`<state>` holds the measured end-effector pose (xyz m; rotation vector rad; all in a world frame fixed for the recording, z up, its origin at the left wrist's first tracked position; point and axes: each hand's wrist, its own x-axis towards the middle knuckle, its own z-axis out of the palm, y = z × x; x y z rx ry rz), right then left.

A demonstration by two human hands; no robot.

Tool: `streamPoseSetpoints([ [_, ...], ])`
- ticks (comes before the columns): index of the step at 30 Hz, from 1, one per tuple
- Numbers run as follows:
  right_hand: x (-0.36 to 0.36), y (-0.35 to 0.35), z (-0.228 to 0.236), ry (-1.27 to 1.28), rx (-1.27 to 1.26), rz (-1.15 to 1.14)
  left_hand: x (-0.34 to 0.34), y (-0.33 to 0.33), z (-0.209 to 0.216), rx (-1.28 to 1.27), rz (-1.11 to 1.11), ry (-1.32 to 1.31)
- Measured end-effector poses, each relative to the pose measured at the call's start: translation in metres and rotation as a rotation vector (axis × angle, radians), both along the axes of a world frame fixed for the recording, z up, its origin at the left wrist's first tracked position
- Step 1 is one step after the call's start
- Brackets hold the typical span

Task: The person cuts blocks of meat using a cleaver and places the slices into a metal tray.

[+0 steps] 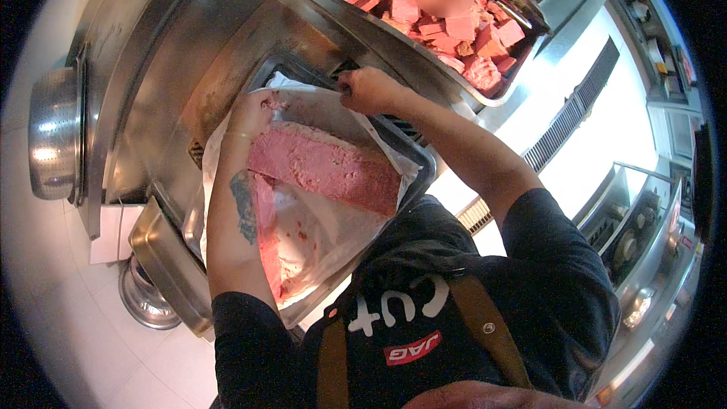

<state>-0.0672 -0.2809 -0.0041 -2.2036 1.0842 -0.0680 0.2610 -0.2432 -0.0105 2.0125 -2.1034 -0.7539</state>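
Cloth of a dark shirt (545, 257), with brown apron straps (488, 326) over it, comes nearest, and just beyond it a dark metal tray (428, 163) sits close to the body, lined with a pale crinkled sheet (333, 235). The likeliest trouble is a slip: should the sheet be pulled hard from the far side, the pink slab (326, 163) of meat could slide toward the near rim, or a loose fold could tear. The slab lies in the tray on that sheet, slanting across its upper part, with a narrower strip (265, 216) down the left side beside the left forearm (227, 257); both look raw, the slab rough-faced and paler along its far edge. The left hand (259, 110) is near the slab's far left end, its fingers too unclear to tell wide from narrow. The right hand (367, 91) is at the far rim, fingers curled in tightly, though what they hold, if anything, cannot be told. Farther off stands another tray (485, 98), heaped with pink chunks (405, 7)
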Motion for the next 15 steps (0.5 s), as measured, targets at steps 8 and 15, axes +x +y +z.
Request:
streamPoseSetpoints([
  [8,0.024,0.015,-0.009,-0.018,-0.056,-0.073,-0.028,-0.012,-0.016,-0.122,0.054,-0.239],
  [15,0.023,0.016,-0.007,-0.073,-0.034,-0.068,0.008,-0.028,-0.017,0.208,-0.022,-0.289],
])
